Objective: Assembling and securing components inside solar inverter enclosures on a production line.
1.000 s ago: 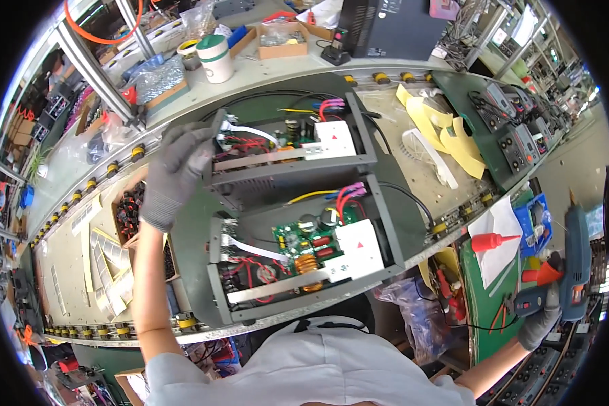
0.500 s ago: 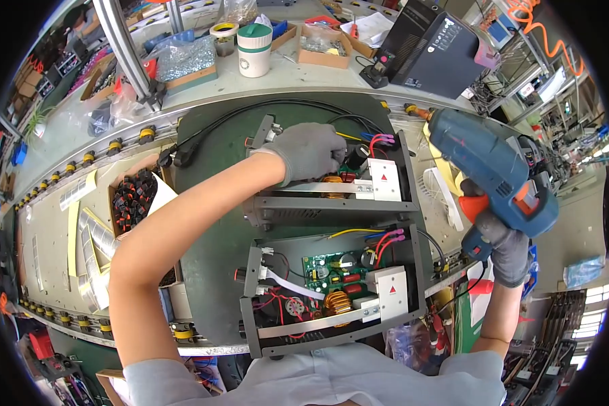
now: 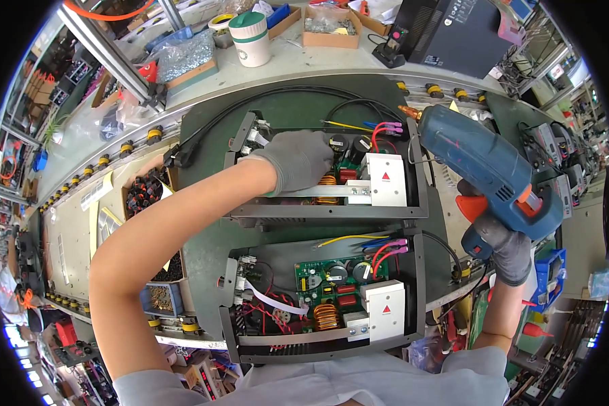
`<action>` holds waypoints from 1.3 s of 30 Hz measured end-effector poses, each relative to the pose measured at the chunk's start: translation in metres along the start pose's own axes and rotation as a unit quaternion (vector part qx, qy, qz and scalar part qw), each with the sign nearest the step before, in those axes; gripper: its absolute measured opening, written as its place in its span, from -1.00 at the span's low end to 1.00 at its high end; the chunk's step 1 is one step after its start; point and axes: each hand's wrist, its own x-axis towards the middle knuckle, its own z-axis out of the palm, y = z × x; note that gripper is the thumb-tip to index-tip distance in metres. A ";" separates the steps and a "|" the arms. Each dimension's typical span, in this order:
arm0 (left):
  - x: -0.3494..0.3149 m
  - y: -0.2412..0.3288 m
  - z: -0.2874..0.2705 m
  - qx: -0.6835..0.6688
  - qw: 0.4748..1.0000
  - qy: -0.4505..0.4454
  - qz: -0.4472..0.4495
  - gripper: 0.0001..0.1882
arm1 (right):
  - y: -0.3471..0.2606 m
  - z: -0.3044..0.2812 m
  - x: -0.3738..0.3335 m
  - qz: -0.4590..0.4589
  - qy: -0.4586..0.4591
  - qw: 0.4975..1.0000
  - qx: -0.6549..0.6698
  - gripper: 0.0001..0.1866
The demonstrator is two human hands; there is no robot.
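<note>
My left hand (image 3: 296, 162), in a grey glove, reaches into the farther open metal chassis (image 3: 331, 212). Its fingers are curled down among the parts, left of two black capacitors (image 3: 348, 147), and the glove hides what they hold. In my gloved right hand (image 3: 506, 247) is a blue hot glue gun (image 3: 484, 152) with an orange trigger. The gun's brass nozzle points left, just above the far right corner of that chassis. A second open chassis (image 3: 331, 353) lies nearer to me, showing a green circuit board (image 3: 309, 279), a copper coil (image 3: 326, 317) and a white bracket (image 3: 384, 312).
Both chassis rest on a dark green board (image 3: 203, 271) over a roller line. On the left stand a carton of black parts (image 3: 145, 193) and a blue-grey bin (image 3: 162, 299). A lidded cup (image 3: 250, 42) and a black case (image 3: 446, 37) stand on the back shelf. Black cable curves behind the chassis.
My left hand has shifted left inside the farther chassis, uncovering the capacitors. The glue gun has come left, its nozzle now over the chassis corner. The whole view has shifted slightly.
</note>
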 end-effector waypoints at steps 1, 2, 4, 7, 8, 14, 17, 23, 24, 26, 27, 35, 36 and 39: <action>0.000 0.003 0.002 0.001 1.000 -0.004 -0.002 -0.77 | 0.003 -0.001 0.002 -0.009 -0.005 1.000 -0.028 -0.50; 0.001 0.006 0.003 0.075 0.997 0.010 0.000 -0.76 | 0.005 0.001 0.003 -0.008 -0.006 1.000 -0.024 -0.50; 0.002 0.009 0.001 0.149 0.989 0.021 0.001 -0.76 | 0.011 0.005 0.006 0.000 0.022 0.998 0.052 -0.53; 0.005 0.009 -0.006 0.058 0.994 -0.088 -0.019 -0.76 | 0.018 -0.002 0.006 0.011 0.002 1.000 -0.017 -0.57; 0.005 0.010 -0.008 0.086 0.992 -0.097 -0.008 -0.77 | 0.018 -0.003 0.005 0.013 0.005 1.000 -0.016 -0.57; 0.000 0.022 -0.017 0.079 0.991 -0.107 0.013 -0.75 | 0.019 -0.010 0.001 -0.019 -0.007 0.999 -0.038 -0.55; 0.004 0.030 -0.024 0.076 0.986 -0.150 -0.015 -0.69 | 0.028 -0.013 -0.001 -0.013 0.036 0.999 0.017 -0.47; 0.006 0.027 -0.024 0.074 0.987 -0.140 -0.024 -0.59 | 0.025 -0.018 -0.004 0.010 -0.005 0.997 -0.076 -0.38; 0.005 0.030 -0.027 0.065 0.987 -0.132 -0.057 -0.56 | 0.022 -0.013 -0.003 0.004 -0.006 0.999 -0.048 -0.42; 0.008 0.036 -0.023 0.085 0.988 -0.110 -0.065 -0.52 | 0.017 -0.007 -0.001 -0.003 -0.012 1.000 -0.023 -0.46; 0.008 0.042 -0.026 0.094 0.985 -0.126 -0.072 -0.48 | 0.014 -0.006 0.000 0.006 -0.003 0.999 -0.050 -0.50; -0.003 0.029 -0.056 -0.044 0.975 -0.184 -0.115 -0.40 | -0.050 0.023 0.041 -0.072 -0.040 0.967 -0.242 -0.54; -0.007 0.023 -0.058 -0.052 0.978 -0.178 -0.100 -0.41 | -0.059 0.026 0.044 -0.080 -0.071 0.955 -0.275 -0.55; -0.021 -0.007 -0.054 -0.055 0.994 -0.065 -0.062 -0.46 | -0.083 0.038 0.054 0.029 -0.089 0.956 -0.277 -0.65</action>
